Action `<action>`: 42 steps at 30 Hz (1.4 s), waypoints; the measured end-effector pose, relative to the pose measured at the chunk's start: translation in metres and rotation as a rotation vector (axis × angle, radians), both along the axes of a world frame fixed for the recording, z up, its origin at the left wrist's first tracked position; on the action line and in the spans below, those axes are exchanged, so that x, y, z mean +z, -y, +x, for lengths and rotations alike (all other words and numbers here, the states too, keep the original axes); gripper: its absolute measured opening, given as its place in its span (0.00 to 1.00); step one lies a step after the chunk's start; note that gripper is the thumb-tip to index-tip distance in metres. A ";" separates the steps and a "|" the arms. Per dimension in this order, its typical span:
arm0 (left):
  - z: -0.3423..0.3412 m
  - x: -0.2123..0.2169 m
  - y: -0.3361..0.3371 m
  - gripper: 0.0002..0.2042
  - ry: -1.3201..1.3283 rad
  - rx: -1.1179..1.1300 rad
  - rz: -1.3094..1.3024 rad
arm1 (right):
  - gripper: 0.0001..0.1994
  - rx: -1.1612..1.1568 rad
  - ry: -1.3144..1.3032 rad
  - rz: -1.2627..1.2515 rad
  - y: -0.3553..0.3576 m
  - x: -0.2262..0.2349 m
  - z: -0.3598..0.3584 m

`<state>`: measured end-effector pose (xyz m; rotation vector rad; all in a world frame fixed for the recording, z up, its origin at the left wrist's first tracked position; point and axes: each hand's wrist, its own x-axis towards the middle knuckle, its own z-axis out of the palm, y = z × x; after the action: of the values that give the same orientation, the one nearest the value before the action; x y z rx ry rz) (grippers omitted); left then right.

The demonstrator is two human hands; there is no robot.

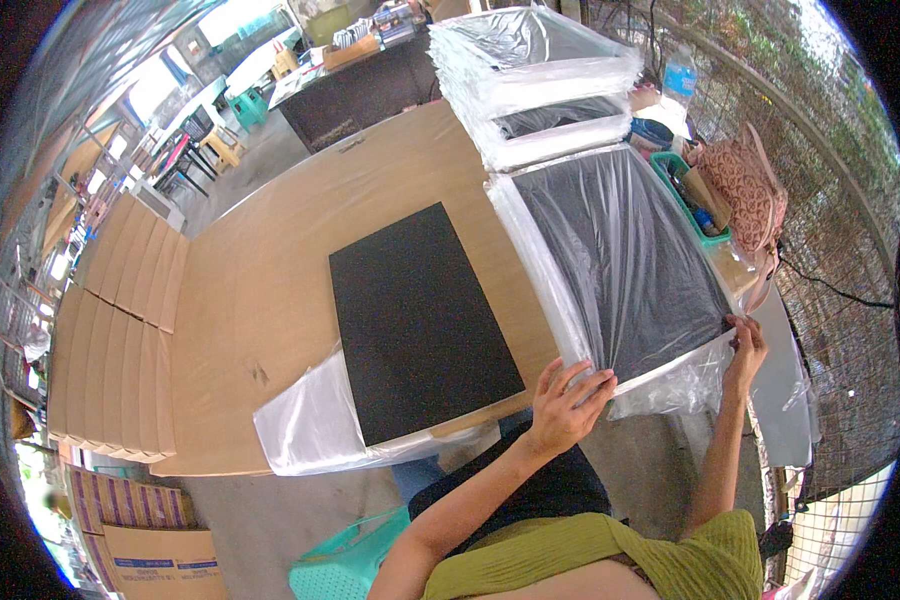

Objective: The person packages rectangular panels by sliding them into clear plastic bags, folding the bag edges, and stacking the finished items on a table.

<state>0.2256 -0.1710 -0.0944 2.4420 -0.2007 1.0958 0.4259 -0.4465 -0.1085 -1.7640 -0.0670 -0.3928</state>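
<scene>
A dark flat panel in clear plastic film (625,260) lies on top of a pile at the right of the table. My left hand (568,405) touches its near left corner, fingers spread over the white edge. At the near right corner, my right hand (745,352) is closed, pinching the wrapped edge between thumb and fingers. Loose film (670,392) hangs below the near edge, between my hands. To the left, a bare black panel (420,325) lies flat, partly over a sheet of whitish plastic (310,420).
Behind the pile stands a taller stack of wrapped panels (535,80). Folded cardboard (120,330) lines the table's left side. At right are a green basket (690,200), a patterned bag (740,190), a water bottle (680,80) and wire mesh. A turquoise stool (340,560) stands below.
</scene>
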 end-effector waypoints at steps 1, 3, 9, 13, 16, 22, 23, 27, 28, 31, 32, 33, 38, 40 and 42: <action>0.001 0.000 0.001 0.13 0.000 -0.003 0.005 | 0.10 -0.067 0.031 0.019 -0.001 -0.012 0.004; 0.004 0.001 0.005 0.14 0.004 -0.027 -0.027 | 0.12 -0.207 0.096 0.053 -0.002 -0.035 0.013; 0.004 -0.002 0.007 0.16 -0.005 -0.063 -0.203 | 0.12 -0.260 0.221 0.373 -0.071 -0.012 0.013; 0.004 -0.016 0.007 0.17 -0.021 -0.093 -0.215 | 0.14 -0.228 0.129 0.370 -0.066 -0.025 0.020; 0.001 -0.027 0.002 0.19 -0.067 -0.085 -0.150 | 0.15 -0.234 0.165 0.284 -0.072 -0.027 0.022; -0.030 -0.026 0.002 0.25 -0.126 0.020 0.164 | 0.21 -0.289 0.177 0.052 -0.025 -0.062 0.043; -0.037 -0.032 0.006 0.26 -0.150 -0.002 0.145 | 0.22 -0.290 0.357 -0.206 -0.002 -0.080 0.055; -0.101 -0.038 -0.024 0.23 -0.145 0.158 0.198 | 0.25 -0.388 0.260 0.081 -0.030 -0.082 0.057; -0.123 -0.028 -0.037 0.22 -0.093 0.226 0.227 | 0.25 -0.422 0.315 0.122 -0.020 -0.090 0.064; -0.185 0.007 -0.111 0.17 -0.084 0.553 -0.502 | 0.23 -0.497 0.370 0.106 0.026 -0.099 0.075; -0.212 0.014 -0.144 0.16 -0.155 0.883 -0.164 | 0.22 -0.515 0.373 0.131 0.031 -0.088 0.074; -0.243 0.021 -0.175 0.16 -0.203 1.197 0.113 | 0.21 -0.507 0.340 0.205 0.005 -0.050 0.050; -0.325 0.002 -0.298 0.09 -0.221 1.481 -0.105 | 0.15 -0.177 0.667 0.185 -0.089 0.044 0.005; -0.315 -0.005 -0.312 0.08 -0.267 1.477 -0.107 | 0.15 -0.157 0.962 -0.352 -0.113 0.066 -0.009; -0.306 0.001 -0.306 0.07 -0.316 1.481 -0.047 | 0.16 0.034 0.891 -0.256 -0.172 0.090 -0.049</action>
<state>-0.0800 0.1351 -0.0939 2.4558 1.9228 1.0410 0.3771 -0.2742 -0.0186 -1.7024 -0.8050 -1.1593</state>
